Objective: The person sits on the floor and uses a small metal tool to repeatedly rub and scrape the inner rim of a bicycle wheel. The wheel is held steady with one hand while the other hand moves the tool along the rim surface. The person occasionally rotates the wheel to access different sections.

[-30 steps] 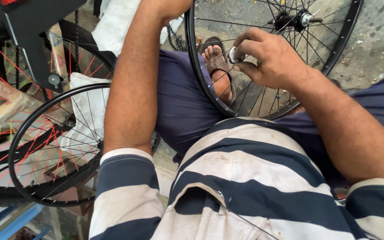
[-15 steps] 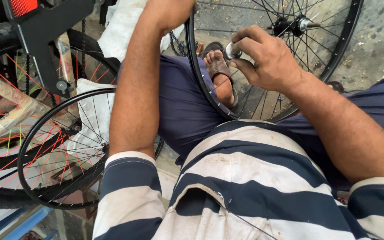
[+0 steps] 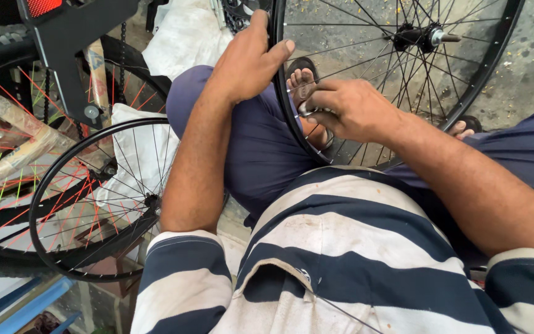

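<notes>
Gritty concrete floor (image 3: 526, 68); left hand (image 3: 248, 59) clamped on black wheel rim (image 3: 281, 93); right hand (image 3: 350, 110) pinching small metal tool (image 3: 307, 112) at spoke.

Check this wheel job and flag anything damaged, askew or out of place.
Nothing stands out. The left hand grips the black rim, the right hand pinches a small metal tool at the spokes; these look straight and evenly laced.

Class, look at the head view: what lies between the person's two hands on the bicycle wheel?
In the head view, the black rim runs between the left hand gripping it and the right hand, which pinches a small metal tool at the spokes.
</notes>
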